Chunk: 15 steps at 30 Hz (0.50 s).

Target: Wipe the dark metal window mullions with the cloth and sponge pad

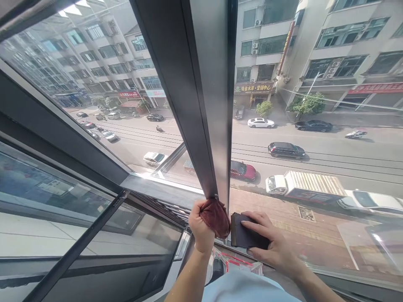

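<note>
A dark red cloth (216, 218) is bunched in my left hand (201, 230), whose fingers are closed on it at the lower part of the grey window post (201, 100). Just to the right, my right hand (267, 239) grips a flat, dark rectangular block (248, 230) with a brownish strip along its left edge. Its thumb lies below and its fingers lie over the top. The block is close to the large window pane (315, 167), near the post; whether it touches the glass I cannot tell.
At the left, an open window sash (88, 138) angles inward, with a dark strut (75, 247) below it. A metal sill (163, 184) runs behind my left hand. Beyond the glass lies a street with parked cars and a white truck (305, 184), far below.
</note>
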### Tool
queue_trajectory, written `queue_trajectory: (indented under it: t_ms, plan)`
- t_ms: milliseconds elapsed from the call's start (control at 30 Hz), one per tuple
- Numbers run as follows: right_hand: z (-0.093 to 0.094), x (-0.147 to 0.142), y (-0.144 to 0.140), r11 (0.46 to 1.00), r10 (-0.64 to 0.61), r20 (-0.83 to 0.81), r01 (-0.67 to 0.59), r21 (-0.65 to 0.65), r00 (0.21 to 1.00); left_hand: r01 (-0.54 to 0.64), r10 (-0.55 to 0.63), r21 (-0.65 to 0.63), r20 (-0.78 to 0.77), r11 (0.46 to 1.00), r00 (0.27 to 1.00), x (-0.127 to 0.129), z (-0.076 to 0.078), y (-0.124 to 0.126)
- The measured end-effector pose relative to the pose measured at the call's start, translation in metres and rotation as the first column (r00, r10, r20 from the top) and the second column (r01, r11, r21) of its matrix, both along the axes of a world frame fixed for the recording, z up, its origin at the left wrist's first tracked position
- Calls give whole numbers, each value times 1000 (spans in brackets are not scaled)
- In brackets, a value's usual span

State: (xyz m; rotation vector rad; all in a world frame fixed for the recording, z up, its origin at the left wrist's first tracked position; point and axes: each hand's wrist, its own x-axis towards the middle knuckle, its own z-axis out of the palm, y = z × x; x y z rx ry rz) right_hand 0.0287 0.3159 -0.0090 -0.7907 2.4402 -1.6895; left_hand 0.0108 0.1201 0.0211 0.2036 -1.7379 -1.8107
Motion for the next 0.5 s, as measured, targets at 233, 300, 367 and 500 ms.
queue_trajectory:
  t_ms: [233, 300, 367, 500]
  plan:
    - [5, -2, 5, 998, -52, -46, 54, 43, 998, -36, 36, -57, 11, 998, 999, -1, 5, -3]
    - [6, -3, 5, 998, -50, -68, 53, 44, 996, -50, 51, -78, 11, 996, 999, 0, 2, -4]
    - [7, -4, 4, 997, -54, -73, 57, 46, 996, -42, 45, -94, 20, 995, 999, 0, 0, -5]
    - [9, -7, 2, 997, -58, -35, 60, 50, 998, -25, 31, -98, 54, 995, 998, 0, 1, -7]
